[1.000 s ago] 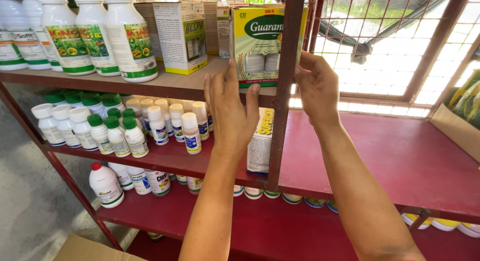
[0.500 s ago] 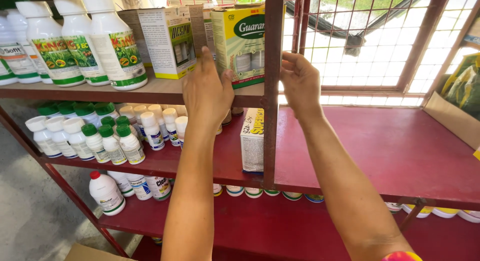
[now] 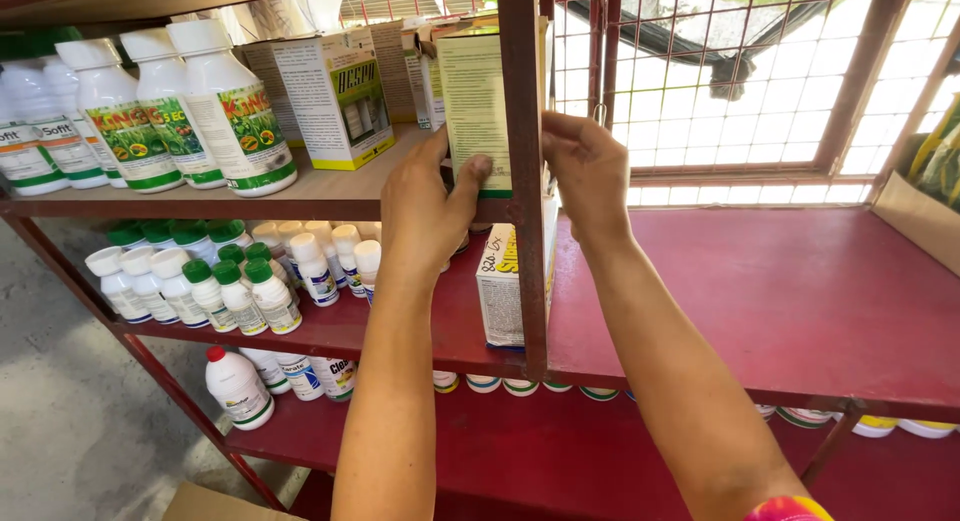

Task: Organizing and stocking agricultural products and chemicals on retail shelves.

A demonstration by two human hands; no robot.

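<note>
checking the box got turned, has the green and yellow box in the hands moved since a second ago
Yes. The green and yellow box has turned: beside the red upright post, its text side now faces out.

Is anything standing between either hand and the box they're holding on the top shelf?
Partly. The red upright post crosses in front of the box; the left hand grips left of it, the right hand reaches around its right.

On the top shelf (image 3: 330, 186) I see big bottles (image 3: 180, 106) at the left end and boxes (image 3: 335, 96) to their right. My left hand (image 3: 425, 206) and right hand (image 3: 590, 171) flank the upright post (image 3: 525, 181) at the shelf's right edge, gripping a tall box (image 3: 475, 101). Below, small bottles (image 3: 230, 281) crowd the middle shelf (image 3: 760, 301), and a carton (image 3: 500, 286) stands, I think, just behind the post.
</note>
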